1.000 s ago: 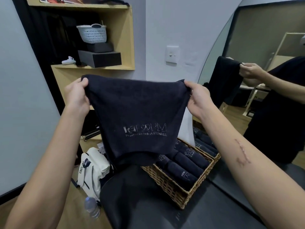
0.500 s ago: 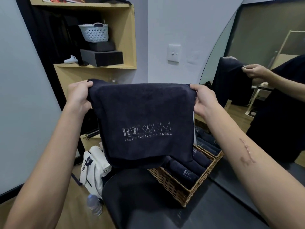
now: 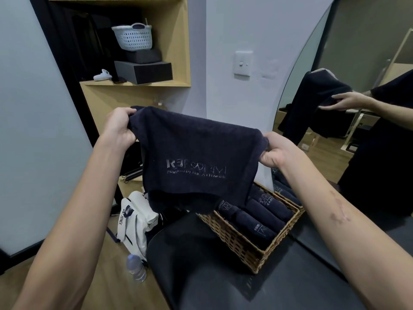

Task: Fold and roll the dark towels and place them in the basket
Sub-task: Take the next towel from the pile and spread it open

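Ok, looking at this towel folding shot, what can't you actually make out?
Head view only:
- Wicker basket: its far left corner is hidden behind the held towel, so the count of rolled towels is unknown.
- Towel's second line of lettering: creased and too blurred to read.
- Left hand and right hand: fingertips buried in cloth.
- Black table: cut off by the bottom edge.

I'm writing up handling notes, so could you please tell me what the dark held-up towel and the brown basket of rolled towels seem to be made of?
Dark navy towel: looks like soft terry cloth, matt and fuzzy, drooping between both hands, with pale lettering.
Brown woven basket: apparently wicker or rattan, with visible interlaced strands; a plastic imitation cannot be excluded.
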